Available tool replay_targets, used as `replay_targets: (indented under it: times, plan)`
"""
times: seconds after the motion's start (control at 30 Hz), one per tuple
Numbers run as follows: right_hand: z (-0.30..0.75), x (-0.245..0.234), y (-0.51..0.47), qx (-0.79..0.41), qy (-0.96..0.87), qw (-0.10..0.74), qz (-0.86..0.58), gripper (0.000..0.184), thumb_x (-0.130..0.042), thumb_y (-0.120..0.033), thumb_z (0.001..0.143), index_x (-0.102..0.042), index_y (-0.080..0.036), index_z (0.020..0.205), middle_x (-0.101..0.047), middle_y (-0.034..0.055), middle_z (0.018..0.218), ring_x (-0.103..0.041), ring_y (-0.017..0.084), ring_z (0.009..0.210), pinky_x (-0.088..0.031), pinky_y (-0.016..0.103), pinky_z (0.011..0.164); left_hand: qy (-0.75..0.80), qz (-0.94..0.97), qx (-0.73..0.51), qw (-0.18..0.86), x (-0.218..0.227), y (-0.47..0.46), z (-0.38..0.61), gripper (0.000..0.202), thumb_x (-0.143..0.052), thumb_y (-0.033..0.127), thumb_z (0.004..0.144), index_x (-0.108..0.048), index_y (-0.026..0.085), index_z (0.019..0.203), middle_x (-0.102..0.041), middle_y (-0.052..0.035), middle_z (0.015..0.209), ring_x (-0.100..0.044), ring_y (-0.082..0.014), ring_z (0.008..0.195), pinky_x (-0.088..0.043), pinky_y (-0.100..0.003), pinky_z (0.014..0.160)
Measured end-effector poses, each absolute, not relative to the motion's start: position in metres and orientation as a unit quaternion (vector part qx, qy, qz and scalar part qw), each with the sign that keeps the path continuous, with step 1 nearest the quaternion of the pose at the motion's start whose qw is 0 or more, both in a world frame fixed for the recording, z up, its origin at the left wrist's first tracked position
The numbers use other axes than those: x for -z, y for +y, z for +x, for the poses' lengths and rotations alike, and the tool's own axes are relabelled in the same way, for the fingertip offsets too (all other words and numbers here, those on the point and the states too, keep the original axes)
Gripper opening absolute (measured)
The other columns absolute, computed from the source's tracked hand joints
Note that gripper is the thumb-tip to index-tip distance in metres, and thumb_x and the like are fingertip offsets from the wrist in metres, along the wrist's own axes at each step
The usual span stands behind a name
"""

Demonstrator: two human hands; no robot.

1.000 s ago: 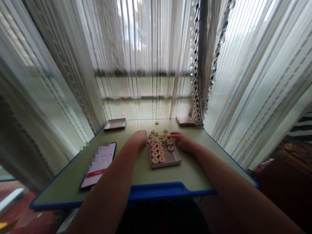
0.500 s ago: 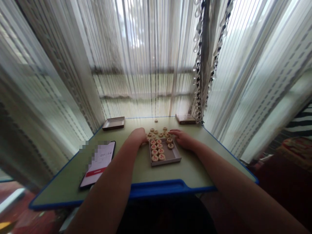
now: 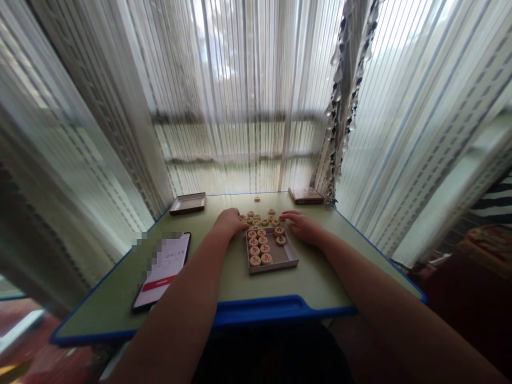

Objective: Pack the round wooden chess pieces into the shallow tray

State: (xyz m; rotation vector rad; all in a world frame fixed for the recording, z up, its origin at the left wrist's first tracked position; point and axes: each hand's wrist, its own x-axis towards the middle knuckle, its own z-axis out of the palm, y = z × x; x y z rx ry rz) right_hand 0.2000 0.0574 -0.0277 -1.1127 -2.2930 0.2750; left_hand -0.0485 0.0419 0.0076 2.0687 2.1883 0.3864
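A shallow cardboard box point(image 3: 286, 263) holds Chinese chess pieces: red-marked pieces point(image 3: 264, 248) in two columns at its left, and dark-marked pieces point(image 3: 280, 241) at its upper right. Just beyond the box lies a loose cluster of pieces point(image 3: 256, 222). My left hand point(image 3: 229, 222) rests at the cluster's left edge, thumb and fingers apart beside the pieces. On the opposite side, my right hand point(image 3: 303, 227) lies with fingers stretched out. Its fingertips touch or nearly touch a piece point(image 3: 281, 218) at the cluster's right edge.
A phone point(image 3: 164, 272) showing a timer lies left of my left forearm. At the back left sits an open box lid point(image 3: 188, 203); a closed box point(image 3: 306, 195) is at the back right. One lone piece point(image 3: 257, 199) lies near the table's far edge point(image 3: 228, 194).
My left hand's fingers have spread from a more curled shape, and pieces beside it have shifted in the cluster. My right hand has barely moved. The pieces inside the box look the same.
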Motion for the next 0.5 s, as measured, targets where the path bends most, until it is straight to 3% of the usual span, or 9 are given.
replay_targets:
  times: [0.17, 0.33, 0.5]
  plan:
    - [0.2018, 0.0274, 0.0564, -0.078, -0.855, 0.266, -0.437, 0.043, -0.044, -0.003, 0.072, -0.06, -0.016, 0.109, -0.054, 0.01, 0.12, -0.048, 0.02, 0.112, -0.034, 0.035, 0.101, 0.721, 0.661, -0.153, 0.144, -0.0028, 0.0471, -0.0515, 0.052, -0.069, 0.021, 0.056, -0.059, 0.014, 0.107, -0.068, -0.0092, 0.085, -0.063, -0.0165, 0.064, -0.047, -0.023, 0.058]
    - [0.2017, 0.0305, 0.0596, -0.073, -0.858, 0.267, -0.433, 0.043, -0.044, -0.002, 0.071, -0.06, -0.016, 0.109, -0.055, 0.01, 0.119, -0.048, 0.02, 0.112, -0.034, 0.036, 0.1, 0.705, 0.681, -0.181, 0.081, -0.0048, 0.0476, -0.0531, 0.036, -0.06, 0.015, 0.062, -0.065, 0.015, 0.097, -0.068, -0.0091, 0.088, -0.062, -0.0186, 0.08, -0.047, -0.025, 0.071]
    - [0.2015, 0.0311, 0.0616, -0.075, -0.856, 0.282, -0.427, 0.045, -0.043, 0.0, 0.069, -0.061, -0.017, 0.107, -0.057, 0.0084, 0.116, -0.049, 0.019, 0.11, -0.035, 0.035, 0.099, 0.633, 0.753, -0.172, 0.051, -0.0063, 0.0462, -0.0437, 0.035, -0.051, 0.017, 0.07, -0.066, 0.021, 0.101, -0.065, -0.0051, 0.102, -0.059, -0.0173, 0.094, -0.043, -0.024, 0.084]
